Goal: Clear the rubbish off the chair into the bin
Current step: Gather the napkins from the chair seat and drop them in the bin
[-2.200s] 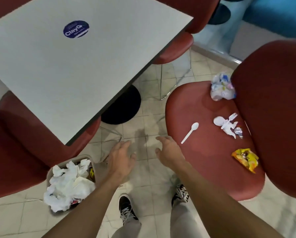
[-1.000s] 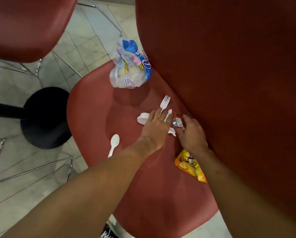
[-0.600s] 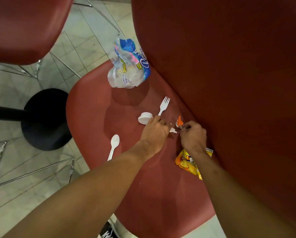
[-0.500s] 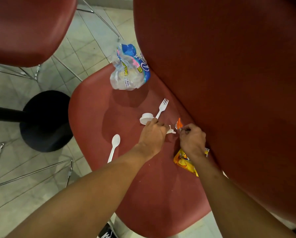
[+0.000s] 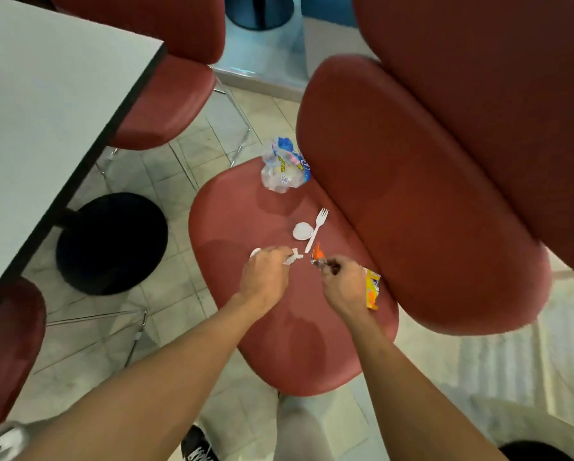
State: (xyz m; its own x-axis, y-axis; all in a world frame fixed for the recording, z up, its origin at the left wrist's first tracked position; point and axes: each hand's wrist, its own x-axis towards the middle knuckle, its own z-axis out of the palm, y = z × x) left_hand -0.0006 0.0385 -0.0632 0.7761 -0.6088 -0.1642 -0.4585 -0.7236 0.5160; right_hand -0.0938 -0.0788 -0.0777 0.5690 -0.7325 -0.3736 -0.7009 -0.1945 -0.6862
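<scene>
Both hands hover over the red chair seat (image 5: pixel 279 344): left hand (image 5: pixel 264 277) pinching a white scrap (image 5: pixel 293 258), right hand (image 5: pixel 344 284) pinching an orange-tipped wrapper (image 5: pixel 316 256). Beyond lie a lid (image 5: pixel 302 231), plastic fork (image 5: pixel 317 227), crumpled bag (image 5: pixel 284 169); a yellow packet (image 5: pixel 372 289) sits right.

White fork (image 5: pixel 318 228), lid (image 5: pixel 302 231), crumpled bag (image 5: pixel 285 170) on red chair (image 5: pixel 245 221).

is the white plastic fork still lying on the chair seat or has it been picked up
On the seat. The white plastic fork lies flat on the red chair seat beside a white lid, beyond both hands, with neither touching it.
</scene>
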